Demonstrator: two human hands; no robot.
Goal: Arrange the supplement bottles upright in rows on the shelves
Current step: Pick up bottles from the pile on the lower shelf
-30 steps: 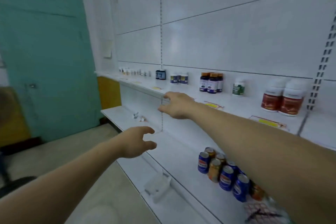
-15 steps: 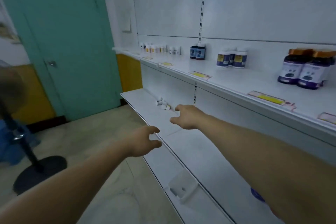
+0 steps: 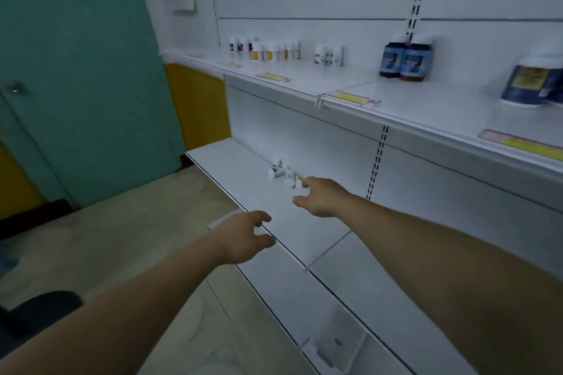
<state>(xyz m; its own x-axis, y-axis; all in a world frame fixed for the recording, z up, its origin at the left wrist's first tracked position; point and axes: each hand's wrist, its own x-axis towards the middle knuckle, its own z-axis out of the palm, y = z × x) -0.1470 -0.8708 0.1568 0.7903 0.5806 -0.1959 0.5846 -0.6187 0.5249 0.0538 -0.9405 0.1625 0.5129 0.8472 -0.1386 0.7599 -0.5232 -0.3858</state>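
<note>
Several small white bottles [image 3: 283, 172] lie tipped over in a heap on the lower shelf [image 3: 243, 167], close to its back panel. My right hand [image 3: 320, 196] reaches over that shelf with fingers spread, its fingertips just short of the nearest fallen bottle. My left hand [image 3: 243, 236] hovers at the shelf's front edge, fingers loosely spread, holding nothing. On the upper shelf [image 3: 350, 85] stand upright rows: small white bottles [image 3: 268, 50], another white group [image 3: 329, 55], two dark blue bottles [image 3: 406, 61] and a larger blue-labelled bottle [image 3: 530, 84].
Yellow price tags [image 3: 355, 97] line the upper shelf's front rail. A teal door [image 3: 76, 70] and a yellow panel [image 3: 198, 106] stand to the left. A clear plastic holder [image 3: 333, 347] sits on the lowest shelf. A dark round base [image 3: 36, 310] rests on the floor.
The view has shifted left along the shelves and closer to the fallen bottles. My right hand came down from the upper shelf edge toward the heap; the left followed forward.
</note>
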